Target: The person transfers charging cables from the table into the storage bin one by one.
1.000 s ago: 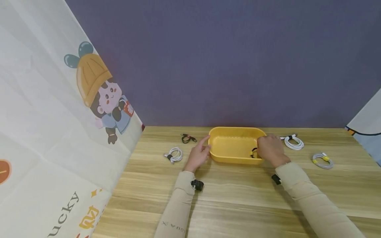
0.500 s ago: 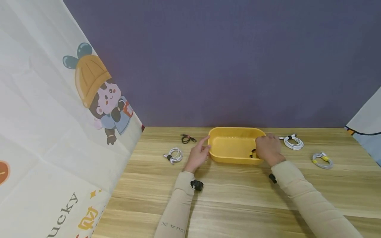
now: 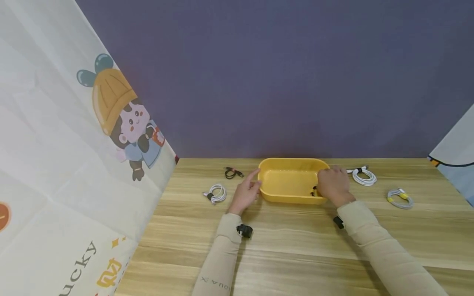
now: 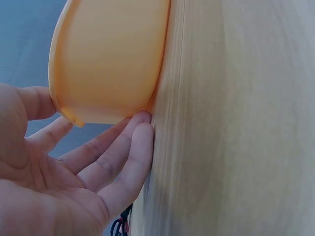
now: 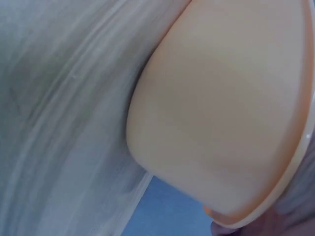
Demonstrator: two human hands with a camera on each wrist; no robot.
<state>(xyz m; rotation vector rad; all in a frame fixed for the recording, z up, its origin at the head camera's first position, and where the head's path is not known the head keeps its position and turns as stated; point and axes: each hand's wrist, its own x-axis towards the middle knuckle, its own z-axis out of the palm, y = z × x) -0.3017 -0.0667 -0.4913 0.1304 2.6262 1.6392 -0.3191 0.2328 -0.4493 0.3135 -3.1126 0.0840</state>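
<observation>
A yellow plastic basket (image 3: 289, 198) stands on the wooden table near its back edge. My left hand (image 3: 245, 195) is at the basket's left end. In the left wrist view its thumb touches the rim, while the other fingers (image 4: 118, 162) extend along the lower wall. My right hand (image 3: 333, 185) reaches over the right end, fingers curled down inside. A short piece of black cable (image 3: 314, 191) shows beside that hand at the basket's front right corner; the hand covers the rest, along with its own fingertips. The right wrist view shows mostly the basket's outer wall (image 5: 216, 108).
Left of the basket lie a small black cable (image 3: 230, 173) and a coiled white cable (image 3: 217, 193). To its right are another white coil (image 3: 364, 178) with a black tie and a grey coil (image 3: 400, 200) with yellow ties. A dark blue panel (image 3: 259, 82) rises behind the table.
My right hand has shifted slightly left inside the basket's right end, and less of the black cable's loop shows. My left hand stays at the left end.
</observation>
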